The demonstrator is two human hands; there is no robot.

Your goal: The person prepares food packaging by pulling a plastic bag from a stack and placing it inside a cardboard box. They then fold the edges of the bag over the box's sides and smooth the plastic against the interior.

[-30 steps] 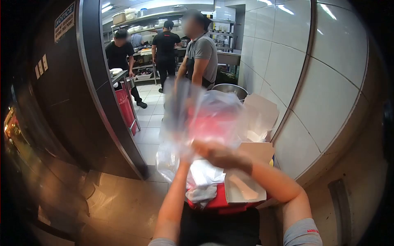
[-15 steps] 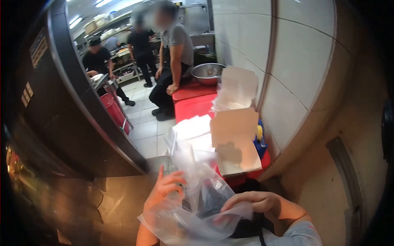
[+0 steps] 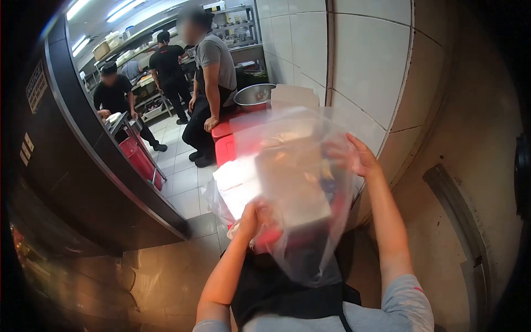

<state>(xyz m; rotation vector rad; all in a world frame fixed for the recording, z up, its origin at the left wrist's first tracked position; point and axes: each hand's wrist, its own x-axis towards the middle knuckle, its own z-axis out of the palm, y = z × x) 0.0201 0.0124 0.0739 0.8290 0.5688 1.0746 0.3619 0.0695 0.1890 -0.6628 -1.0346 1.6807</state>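
A clear plastic bag [image 3: 310,243] is spread wide in front of my body, see-through and slightly blurred. My left hand [image 3: 259,218] grips its lower left side, the fingers partly veiled by the film. Up at the right edge, my right hand [image 3: 357,157] holds the plastic, its fingers showing hazily through it and the thumb raised. Behind the bag stands an open cardboard takeaway box [image 3: 296,182], seen through the film. White paper sheets [image 3: 237,182] lie left of the box, close beyond my left hand.
A red chest-like surface [image 3: 225,148] bears these things, with a metal bowl [image 3: 254,95] and more cartons [image 3: 293,96] at its far end. A person [image 3: 213,72] leans on it. Others work in the kitchen behind. A tiled wall [image 3: 365,66] rises at right, a dark door frame [image 3: 110,166] at left.
The bag, bunched low near my body before, is now raised and stretched out in front of the box. My right hand has moved up and right; my left has moved slightly right.
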